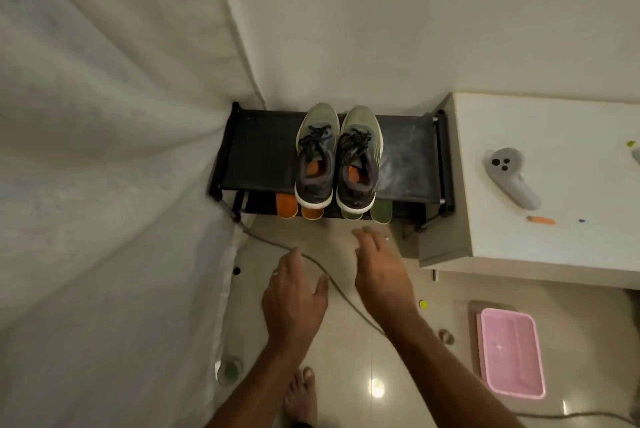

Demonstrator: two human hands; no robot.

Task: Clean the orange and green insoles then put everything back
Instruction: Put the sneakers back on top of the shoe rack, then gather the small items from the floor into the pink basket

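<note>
A pair of green-and-grey sneakers (337,157) stands on the top shelf of a black shoe rack (256,147), with orange lining showing inside them. On the lower shelf, two orange insoles (286,205) poke out at the left and two green insoles (381,211) at the right, partly hidden under the shoes. My left hand (296,292) and my right hand (379,271) hover over the floor in front of the rack, both empty with fingers spread. The right fingertips are a short way below the green insoles.
A white curtain (104,150) hangs at the left. A white cabinet (540,185) at the right carries a grey controller (512,176). A pink tray (510,351) lies on the tiled floor. A grey cable (332,280) runs across the floor beneath my hands. My bare foot (300,396) is below.
</note>
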